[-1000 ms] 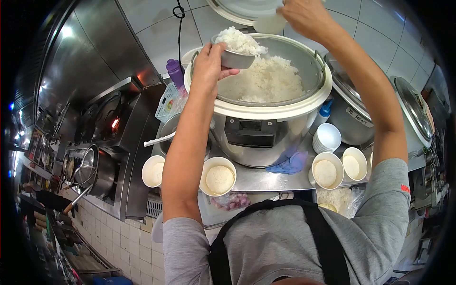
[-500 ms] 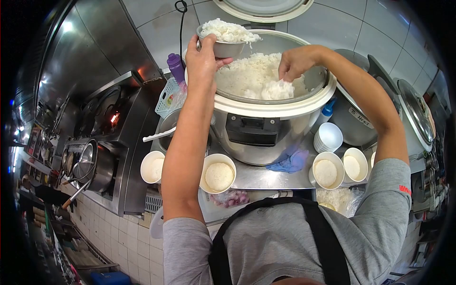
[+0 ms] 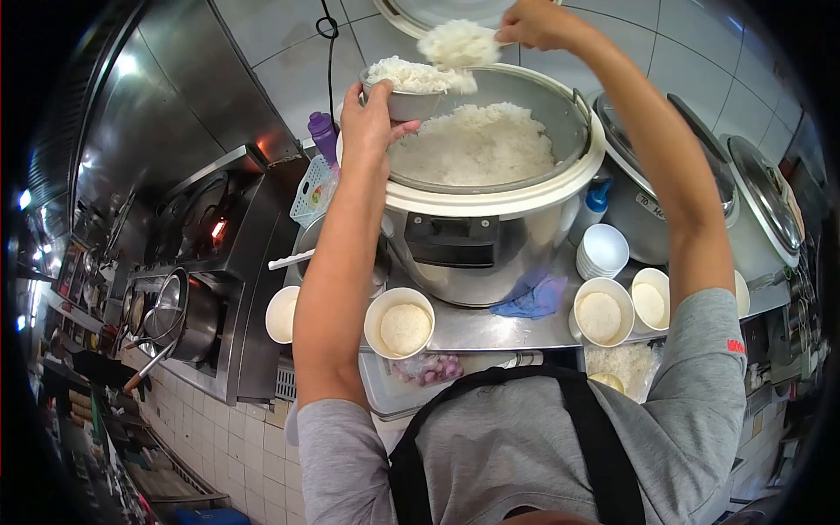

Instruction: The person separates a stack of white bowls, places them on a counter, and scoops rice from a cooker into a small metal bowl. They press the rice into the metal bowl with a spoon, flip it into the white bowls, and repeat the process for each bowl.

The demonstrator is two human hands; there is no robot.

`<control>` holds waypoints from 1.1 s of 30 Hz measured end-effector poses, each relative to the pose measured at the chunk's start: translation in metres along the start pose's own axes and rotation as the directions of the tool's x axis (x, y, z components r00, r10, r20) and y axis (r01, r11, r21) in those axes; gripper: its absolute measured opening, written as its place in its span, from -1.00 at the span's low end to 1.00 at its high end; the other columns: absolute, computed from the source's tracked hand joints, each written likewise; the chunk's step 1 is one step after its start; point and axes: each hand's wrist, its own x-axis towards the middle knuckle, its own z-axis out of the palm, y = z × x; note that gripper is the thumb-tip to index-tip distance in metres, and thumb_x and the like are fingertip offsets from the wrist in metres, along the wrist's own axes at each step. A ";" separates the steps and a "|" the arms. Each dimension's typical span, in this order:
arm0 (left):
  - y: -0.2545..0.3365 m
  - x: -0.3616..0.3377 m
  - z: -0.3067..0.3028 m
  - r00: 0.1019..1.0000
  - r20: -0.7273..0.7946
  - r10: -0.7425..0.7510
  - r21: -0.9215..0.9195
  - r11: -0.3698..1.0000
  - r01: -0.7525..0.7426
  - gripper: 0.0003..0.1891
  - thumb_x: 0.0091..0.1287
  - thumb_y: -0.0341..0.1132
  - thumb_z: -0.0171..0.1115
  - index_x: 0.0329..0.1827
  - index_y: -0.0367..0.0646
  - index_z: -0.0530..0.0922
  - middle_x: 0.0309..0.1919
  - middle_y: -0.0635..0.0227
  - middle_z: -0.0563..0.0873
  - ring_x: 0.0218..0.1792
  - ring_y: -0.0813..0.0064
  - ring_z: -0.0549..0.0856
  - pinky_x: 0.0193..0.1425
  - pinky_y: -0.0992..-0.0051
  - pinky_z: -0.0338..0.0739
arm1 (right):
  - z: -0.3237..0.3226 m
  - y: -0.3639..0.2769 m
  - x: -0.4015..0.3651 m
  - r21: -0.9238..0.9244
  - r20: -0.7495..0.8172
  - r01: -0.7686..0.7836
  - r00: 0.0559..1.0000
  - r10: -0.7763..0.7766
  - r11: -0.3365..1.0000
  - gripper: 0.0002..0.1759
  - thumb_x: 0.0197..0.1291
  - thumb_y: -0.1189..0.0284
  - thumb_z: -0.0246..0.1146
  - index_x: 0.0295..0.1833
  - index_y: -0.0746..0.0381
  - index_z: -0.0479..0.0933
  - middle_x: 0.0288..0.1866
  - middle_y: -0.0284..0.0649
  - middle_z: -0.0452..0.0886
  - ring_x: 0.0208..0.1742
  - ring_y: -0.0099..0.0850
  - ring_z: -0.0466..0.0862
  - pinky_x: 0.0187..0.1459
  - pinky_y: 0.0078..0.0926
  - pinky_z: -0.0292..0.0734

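Head view: right hand [image 3: 535, 22], gripping a rice scoop [image 3: 459, 42], has risen over the left hand's [image 3: 367, 121] held bowl [image 3: 413, 105].

Left hand [image 3: 369, 118] grips a small metal bowl [image 3: 404, 103] heaped with rice, held over the rim of the big open rice cooker [image 3: 490, 188]; right hand [image 3: 535, 22] is raised above it, holding a clump of rice [image 3: 458, 42] just over the bowl. On the steel table [image 3: 477, 328] in front of the cooker: paper cups with rice [image 3: 399, 322], more cups at right [image 3: 603, 311], stack of small white bowls [image 3: 604, 252], blue cloth [image 3: 535, 297] touching the cooker base. Purple bottle [image 3: 322, 133] and a blue-and-white basket [image 3: 312, 188] sit left of the cooker, stove with pans [image 3: 179, 302] further left, second cooker [image 3: 652, 206] at right.
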 end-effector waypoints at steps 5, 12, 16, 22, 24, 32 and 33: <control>0.003 0.004 0.010 0.997 0.042 -0.063 0.134 0.989 0.057 -0.51 0.31 -0.26 0.08 0.19 -0.42 0.28 -0.10 0.05 0.56 -0.25 0.28 0.69 -0.34 0.48 0.73 | 0.022 -0.097 -0.062 -0.104 -0.024 0.149 0.988 -0.152 0.983 -0.70 0.08 0.53 0.11 -0.04 0.33 0.53 -0.27 0.08 0.64 -0.16 -0.03 0.66 -0.17 -0.19 0.58; -0.005 0.011 0.003 0.984 0.141 -0.108 0.095 0.991 0.095 -0.58 0.29 -0.26 0.06 0.10 -0.39 0.39 -0.14 0.09 0.59 -0.27 0.30 0.69 -0.37 0.49 0.72 | -0.001 -0.089 -0.078 0.034 0.091 0.128 0.987 -0.131 0.991 -0.40 0.11 0.64 0.03 0.34 0.15 0.34 -0.19 0.05 0.61 -0.12 -0.08 0.64 -0.04 -0.17 0.53; -0.004 0.007 0.006 0.980 0.174 -0.099 0.107 0.991 0.081 -0.64 0.31 -0.25 0.05 0.04 -0.36 0.43 -0.17 0.12 0.59 -0.25 0.29 0.69 -0.30 0.45 0.72 | -0.010 -0.068 -0.076 -0.001 0.084 0.163 0.983 -0.163 0.987 -0.29 0.11 0.65 0.02 0.38 -0.16 0.31 -0.18 0.01 0.61 -0.12 -0.10 0.62 -0.02 -0.18 0.50; 0.002 -0.003 0.005 0.994 0.093 -0.055 0.023 0.998 0.053 -0.61 0.27 -0.26 0.07 0.05 -0.38 0.40 -0.11 0.09 0.56 -0.21 0.22 0.68 -0.27 0.38 0.72 | 0.017 -0.085 -0.098 -0.126 -0.143 0.261 0.950 -0.278 0.957 -0.24 0.15 0.71 -0.02 0.34 -0.33 0.35 -0.09 -0.07 0.54 -0.17 -0.21 0.63 -0.13 -0.31 0.58; 0.008 -0.009 0.007 0.994 0.078 -0.073 -0.045 0.996 0.076 -0.59 0.26 -0.28 0.04 0.07 -0.41 0.41 -0.14 0.05 0.57 -0.31 0.24 0.69 -0.34 0.42 0.72 | 0.012 -0.079 -0.091 -0.057 -0.164 0.239 0.955 -0.245 0.969 -0.24 0.14 0.72 -0.02 0.33 -0.33 0.36 -0.11 -0.10 0.54 -0.20 -0.22 0.63 -0.15 -0.31 0.59; 0.009 -0.011 0.003 0.990 0.132 -0.051 -0.040 0.998 0.056 -0.59 0.25 -0.27 0.06 0.08 -0.37 0.42 -0.09 0.10 0.55 -0.22 0.22 0.67 -0.28 0.40 0.72 | 0.025 -0.071 -0.108 0.020 -0.200 0.305 0.934 -0.295 0.952 -0.26 0.19 0.68 0.02 0.40 -0.28 0.26 -0.05 -0.01 0.55 -0.17 -0.13 0.62 -0.13 -0.23 0.55; 0.009 -0.011 0.005 0.989 0.139 -0.039 -0.041 0.998 0.045 -0.59 0.25 -0.28 0.06 0.10 -0.35 0.43 -0.09 0.12 0.56 -0.23 0.25 0.68 -0.28 0.41 0.71 | 0.025 -0.069 -0.108 0.097 -0.214 0.310 0.934 -0.285 0.946 -0.27 0.20 0.66 0.03 0.41 -0.25 0.24 -0.03 0.01 0.56 -0.15 -0.11 0.62 -0.10 -0.21 0.54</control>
